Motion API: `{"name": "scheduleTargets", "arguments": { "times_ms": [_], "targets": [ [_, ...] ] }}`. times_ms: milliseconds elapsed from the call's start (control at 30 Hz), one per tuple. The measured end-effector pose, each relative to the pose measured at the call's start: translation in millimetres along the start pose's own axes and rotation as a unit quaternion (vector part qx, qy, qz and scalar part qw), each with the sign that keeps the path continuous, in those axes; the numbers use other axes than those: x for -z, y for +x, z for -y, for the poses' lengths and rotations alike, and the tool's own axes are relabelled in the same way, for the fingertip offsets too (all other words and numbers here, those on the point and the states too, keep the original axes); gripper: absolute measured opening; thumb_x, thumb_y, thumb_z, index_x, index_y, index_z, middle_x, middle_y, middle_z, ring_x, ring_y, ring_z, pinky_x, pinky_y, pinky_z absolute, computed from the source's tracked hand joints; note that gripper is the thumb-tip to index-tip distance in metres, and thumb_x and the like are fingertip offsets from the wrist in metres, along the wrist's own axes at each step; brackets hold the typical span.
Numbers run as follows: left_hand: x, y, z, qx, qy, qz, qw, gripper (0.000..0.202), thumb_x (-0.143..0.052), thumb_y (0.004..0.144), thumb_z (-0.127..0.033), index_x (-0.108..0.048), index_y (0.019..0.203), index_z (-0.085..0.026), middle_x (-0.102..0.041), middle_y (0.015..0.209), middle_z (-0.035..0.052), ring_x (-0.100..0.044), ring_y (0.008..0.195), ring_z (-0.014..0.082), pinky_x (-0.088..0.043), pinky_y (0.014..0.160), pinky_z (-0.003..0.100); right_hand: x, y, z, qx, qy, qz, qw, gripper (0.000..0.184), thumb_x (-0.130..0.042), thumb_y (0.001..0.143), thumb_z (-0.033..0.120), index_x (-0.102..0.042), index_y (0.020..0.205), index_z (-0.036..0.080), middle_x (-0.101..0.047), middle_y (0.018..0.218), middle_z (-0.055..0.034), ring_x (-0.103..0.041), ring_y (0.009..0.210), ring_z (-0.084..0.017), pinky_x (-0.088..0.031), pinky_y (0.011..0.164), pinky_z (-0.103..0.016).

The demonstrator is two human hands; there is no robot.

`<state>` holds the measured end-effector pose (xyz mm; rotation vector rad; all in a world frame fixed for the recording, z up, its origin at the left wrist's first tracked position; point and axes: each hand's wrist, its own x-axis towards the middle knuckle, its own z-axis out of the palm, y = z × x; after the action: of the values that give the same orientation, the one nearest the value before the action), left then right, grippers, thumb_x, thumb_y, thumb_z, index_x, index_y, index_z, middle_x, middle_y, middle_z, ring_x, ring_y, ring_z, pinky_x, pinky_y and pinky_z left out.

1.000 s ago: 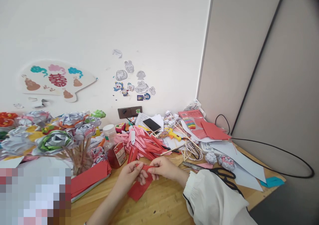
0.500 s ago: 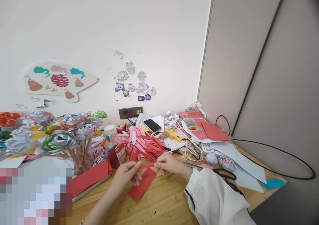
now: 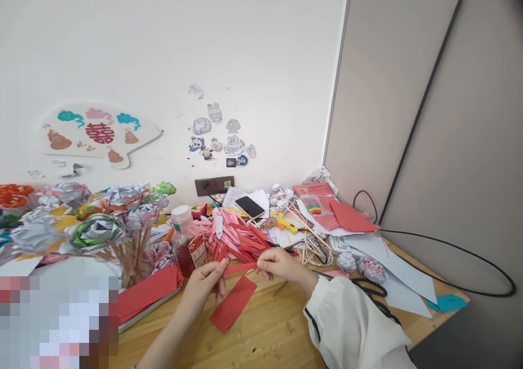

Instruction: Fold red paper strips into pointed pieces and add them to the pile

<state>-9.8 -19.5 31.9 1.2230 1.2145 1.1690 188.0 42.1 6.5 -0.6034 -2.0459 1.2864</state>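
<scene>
My left hand (image 3: 206, 284) and my right hand (image 3: 278, 262) pinch the two ends of a narrow red paper strip (image 3: 241, 268), held level above the wooden desk (image 3: 265, 336). Under the strip a larger red paper rectangle (image 3: 233, 302) lies flat on the desk, free of both hands. A heap of folded red and pink strips (image 3: 235, 238) sits just behind my hands.
Paper roses on sticks (image 3: 93, 227) crowd the left, beside a stack of red sheets (image 3: 147, 292) and a plastic bottle (image 3: 186, 243). Black scissors (image 3: 370, 287), a yellow glue gun (image 3: 286, 223), a phone (image 3: 249, 206), white papers and a black cable (image 3: 469, 249) lie right.
My hands have drawn apart, tearing the narrow strip off the red sheet. The larger piece dropped flat onto the desk and the strip is now stretched between my fingers.
</scene>
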Motion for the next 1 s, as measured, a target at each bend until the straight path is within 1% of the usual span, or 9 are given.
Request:
{"name": "scheduleTargets", "arguments": {
  "times_ms": [167, 267, 333, 400, 467, 567, 767, 867, 1000],
  "targets": [
    [4.7, -0.2, -4.2, -0.036, -0.004, 0.002, 0.999, 0.031, -0.056, 0.062, -0.044, -0.051, 0.048, -0.017, -0.05, 0.034, -0.0045, -0.041, 0.029, 0.0075, -0.032, 0.036, 0.018, 8.3, -1.6, 3.0, -0.005, 0.01, -0.021, 1.0, 0.034, -0.042, 0.076, 0.044, -0.054, 0.068, 0.013, -0.045, 0.05, 0.0026, -0.042, 0.045, -0.007, -0.034, 0.046, -0.019],
    [7.4, 1.0, -3.9, -0.067, 0.074, -0.032, 0.995, 0.032, -0.055, 0.062, -0.045, -0.051, 0.048, -0.017, -0.051, 0.038, -0.0041, -0.043, 0.033, 0.0089, -0.033, 0.039, 0.019, 17.6, 0.2, 1.8, 0.001, -0.033, -0.171, 0.985, 0.037, -0.035, 0.079, 0.044, -0.051, 0.066, 0.014, -0.043, 0.049, 0.0027, -0.041, 0.046, -0.009, -0.032, 0.047, -0.02],
    [6.1, 0.7, 1.3, -0.085, 0.19, -0.028, 0.978, 0.035, -0.053, 0.063, -0.046, -0.051, 0.044, -0.017, -0.051, 0.038, -0.0025, -0.045, 0.037, 0.0108, -0.033, 0.041, 0.02, 20.5, 3.0, -0.3, 0.007, -0.117, -0.287, 0.951, 0.04, -0.029, 0.081, 0.043, -0.051, 0.064, 0.015, -0.043, 0.05, 0.0016, -0.042, 0.05, -0.01, -0.033, 0.05, -0.021],
    [2.6, -0.9, 9.4, -0.112, 0.31, -0.014, 0.944, 0.029, -0.055, 0.061, -0.045, -0.059, 0.055, -0.017, -0.061, 0.054, 0.002, -0.053, 0.053, 0.0164, -0.036, 0.049, 0.022, 19.5, 6.3, -3.0, -0.01, -0.225, -0.341, 0.913, 0.042, -0.026, 0.083, 0.042, -0.054, 0.068, 0.015, -0.05, 0.057, -0.0017, -0.045, 0.056, -0.013, -0.033, 0.055, -0.023],
    [-1.1, -3.0, 17.3, -0.145, 0.414, 0.014, 0.898, 0.029, -0.061, 0.055, -0.042, -0.063, 0.072, -0.018, -0.064, 0.076, 0.006, -0.055, 0.072, 0.0224, -0.039, 0.063, 0.027, 15.8, 8.8, -5.8, -0.057, -0.327, -0.321, 0.887, 0.04, -0.026, 0.083, 0.041, -0.058, 0.082, 0.016, -0.057, 0.069, -0.0058, -0.05, 0.064, -0.015, -0.033, 0.059, -0.025],
    [-5.5, -5.4, 24.0, -0.166, 0.519, 0.052, 0.837, 0.038, -0.061, 0.056, -0.038, -0.061, 0.089, -0.018, -0.06, 0.094, 0.01, -0.05, 0.091, 0.0269, -0.034, 0.079, 0.034, 10.1, 9.9, -8.2, -0.143, -0.414, -0.25, 0.863, 0.039, -0.033, 0.08, 0.04, -0.047, 0.111, 0.02, -0.061, 0.087, -0.0099, -0.054, 0.075, -0.02, -0.034, 0.063, -0.027],
    [-16.5, -10.0, 17.3, -0.175, 0.605, 0.089, 0.772, 0.022, -0.042, 0.072, -0.021, -0.061, 0.079, -0.016, -0.062, 0.082, 0.0111, -0.053, 0.083, 0.024, -0.037, 0.074, 0.032, 2.1, 6.0, -1.6, -0.126, -0.424, -0.233, 0.866, 0.034, -0.034, 0.081, 0.03, -0.045, 0.113, 0.024, -0.06, 0.095, -0.0068, -0.055, 0.083, -0.019, -0.036, 0.067, -0.026],
    [-20.6, -11.6, 13.8, -0.155, 0.631, 0.088, 0.756, 0.03, -0.038, 0.07, -0.013, -0.058, 0.092, -0.015, -0.062, 0.082, 0.0122, -0.055, 0.08, 0.0235, -0.04, 0.07, 0.032, -5.3, 5.3, 0.8, -0.102, -0.41, -0.228, 0.877, 0.032, -0.035, 0.08, 0.027, -0.049, 0.108, 0.024, -0.061, 0.095, -0.0058, -0.055, 0.083, -0.019, -0.036, 0.068, -0.026],
    [-17.5, -8.1, 18.5, -0.152, 0.6, 0.033, 0.785, 0.038, -0.038, 0.067, -0.009, -0.052, 0.101, -0.016, -0.063, 0.09, 0.012, -0.056, 0.085, 0.0225, -0.041, 0.073, 0.031, -17.0, 3.9, 1.3, -0.029, -0.406, -0.133, 0.904, 0.031, -0.041, 0.076, 0.023, -0.052, 0.105, 0.022, -0.062, 0.093, -0.0048, -0.055, 0.082, -0.017, -0.035, 0.07, -0.024]
  ]
}}
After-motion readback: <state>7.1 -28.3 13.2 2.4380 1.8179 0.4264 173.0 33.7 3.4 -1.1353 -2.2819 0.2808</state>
